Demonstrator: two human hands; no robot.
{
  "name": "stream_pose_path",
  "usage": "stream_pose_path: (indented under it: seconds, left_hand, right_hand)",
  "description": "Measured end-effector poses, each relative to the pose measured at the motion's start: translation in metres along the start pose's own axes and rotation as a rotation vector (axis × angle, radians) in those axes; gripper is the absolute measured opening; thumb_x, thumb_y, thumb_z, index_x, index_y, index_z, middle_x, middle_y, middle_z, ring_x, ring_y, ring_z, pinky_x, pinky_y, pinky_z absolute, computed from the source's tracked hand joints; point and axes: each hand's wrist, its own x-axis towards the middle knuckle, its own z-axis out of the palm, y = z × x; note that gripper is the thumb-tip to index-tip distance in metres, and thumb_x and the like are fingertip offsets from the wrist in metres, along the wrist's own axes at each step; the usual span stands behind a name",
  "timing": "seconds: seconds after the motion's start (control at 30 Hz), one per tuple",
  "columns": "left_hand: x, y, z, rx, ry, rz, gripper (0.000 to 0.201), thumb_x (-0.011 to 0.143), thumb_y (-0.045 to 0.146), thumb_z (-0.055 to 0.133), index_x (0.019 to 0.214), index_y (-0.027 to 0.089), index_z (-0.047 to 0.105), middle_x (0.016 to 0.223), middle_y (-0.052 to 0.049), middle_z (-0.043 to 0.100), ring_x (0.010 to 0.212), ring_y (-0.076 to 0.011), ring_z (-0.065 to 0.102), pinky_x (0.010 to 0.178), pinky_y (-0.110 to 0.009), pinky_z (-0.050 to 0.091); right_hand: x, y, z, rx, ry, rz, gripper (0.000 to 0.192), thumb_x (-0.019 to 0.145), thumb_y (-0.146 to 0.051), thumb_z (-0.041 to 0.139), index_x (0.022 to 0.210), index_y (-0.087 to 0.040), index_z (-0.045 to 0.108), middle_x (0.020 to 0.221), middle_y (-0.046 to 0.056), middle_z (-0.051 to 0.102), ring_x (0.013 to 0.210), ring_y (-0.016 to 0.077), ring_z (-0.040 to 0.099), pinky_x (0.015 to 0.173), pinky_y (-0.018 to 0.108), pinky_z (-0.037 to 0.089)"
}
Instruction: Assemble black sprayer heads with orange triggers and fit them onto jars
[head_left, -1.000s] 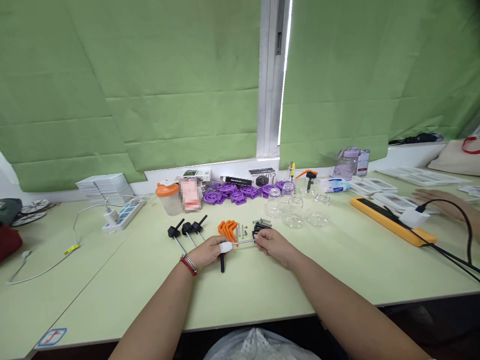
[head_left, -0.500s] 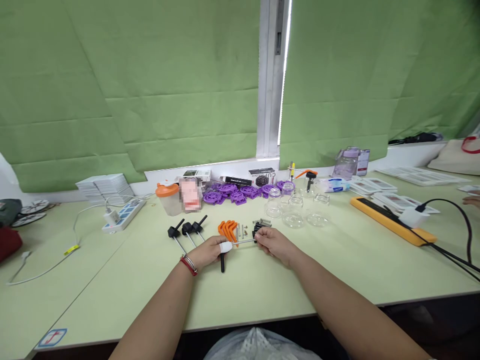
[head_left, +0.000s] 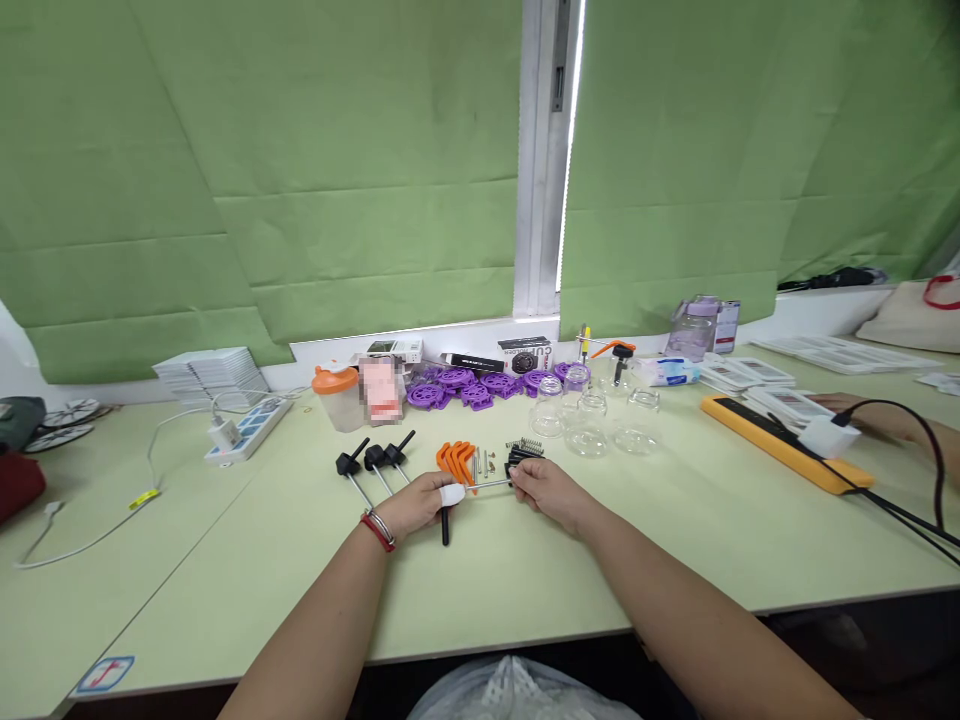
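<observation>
A thin metal rod is held level between the two hands above the pale green table. The left hand is closed around the rod's black handle, which hangs down below the fist and ends just over the table top; a white finger cot is worn on one finger of this hand, and a red and silver bracelet is seen at its wrist. The right hand is closed at the rod's other end, where a small black part is pinched by the fingertips.

Just beyond the left hand, a bunch of orange clips is laid, with a few small screws beside it. To the outer side of the left hand, three more black-handled rods are lined up. Just past the right hand, a row of small springs is set, and farther beyond it several clear glass cups are grouped. Purple plastic discs are heaped well beyond both hands, near the window sill.

Far to the outer side of the right hand, another person's hand is rested by a yellow power strip.
</observation>
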Motion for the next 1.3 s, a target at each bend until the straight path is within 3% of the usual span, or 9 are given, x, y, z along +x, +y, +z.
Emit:
stream_pose_path:
  seconds: [0.27, 0.53, 0.87, 1.3]
  left_hand:
    - [0.0, -0.001, -0.001, 0.021, -0.008, 0.017, 0.042, 0.073, 0.057, 0.058, 0.071, 0.017, 0.045, 0.058, 0.006, 0.036, 0.046, -0.0059, 0.025, 0.044, -0.023, 0.017]
    - [0.004, -0.007, -0.003, 0.006, -0.001, -0.002, 0.04, 0.073, 0.055, 0.059, 0.07, 0.018, 0.045, 0.055, 0.008, 0.033, 0.046, -0.0057, 0.024, 0.045, -0.024, 0.016]
    - [0.001, -0.003, -0.001, -0.022, -0.016, 0.023, 0.036, 0.075, 0.051, 0.059, 0.07, 0.018, 0.044, 0.055, 0.008, 0.032, 0.045, -0.0056, 0.024, 0.044, -0.023, 0.016]
    - [0.004, -0.01, -0.005, 0.006, -0.022, 0.027, 0.035, 0.077, 0.05, 0.056, 0.072, 0.017, 0.046, 0.057, 0.007, 0.037, 0.045, -0.0054, 0.026, 0.044, -0.022, 0.018]
  right_hand:
    - [0.0, -0.001, 0.0, 0.034, 0.006, 0.021, 0.035, 0.08, -0.051, 0.052, 0.07, -0.017, 0.051, 0.06, -0.001, 0.053, 0.047, 0.0069, 0.036, 0.046, 0.022, 0.026]
    - [-0.002, -0.003, -0.002, 0.025, -0.02, -0.026, 0.018, 0.072, -0.032, 0.062, 0.078, -0.018, 0.053, 0.062, -0.003, 0.051, 0.05, 0.0075, 0.038, 0.049, 0.022, 0.029]
    - [-0.002, -0.001, -0.002, 0.004, -0.03, -0.008, 0.027, 0.078, -0.042, 0.055, 0.068, -0.018, 0.048, 0.063, -0.002, 0.053, 0.049, 0.007, 0.036, 0.05, 0.023, 0.028]
    - [0.0, -0.001, -0.002, 0.02, -0.017, 0.008, 0.032, 0.08, -0.048, 0.053, 0.072, -0.017, 0.05, 0.063, -0.002, 0.053, 0.049, 0.0067, 0.038, 0.05, 0.022, 0.03]
